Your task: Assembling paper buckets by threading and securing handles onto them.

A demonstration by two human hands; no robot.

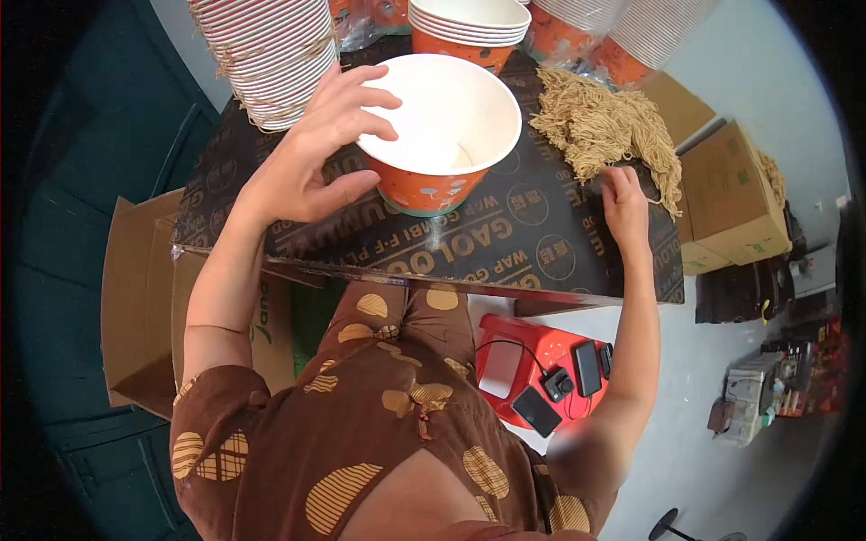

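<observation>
A large orange paper bucket (431, 187) with a white inside stands upright on the dark printed board tabletop (397, 243). At its left side my left hand (329, 149) is open, fingers spread over the near-left rim and thumb beside the outer wall. What looks like a thin strand lies inside the bucket near its bottom. On the right, a loose heap of tan string (604, 117) spreads over the board. My right hand (624, 200) is closed at the heap's lower edge, its fingertips pinched on string there.
A tall stack of white-rimmed buckets (271, 59) with string around it stands back left. More nested buckets (469, 36) stand behind. Cardboard boxes (735, 194) flank the table. Below its front edge, a red stool (505, 347) holds a small camera and dark devices.
</observation>
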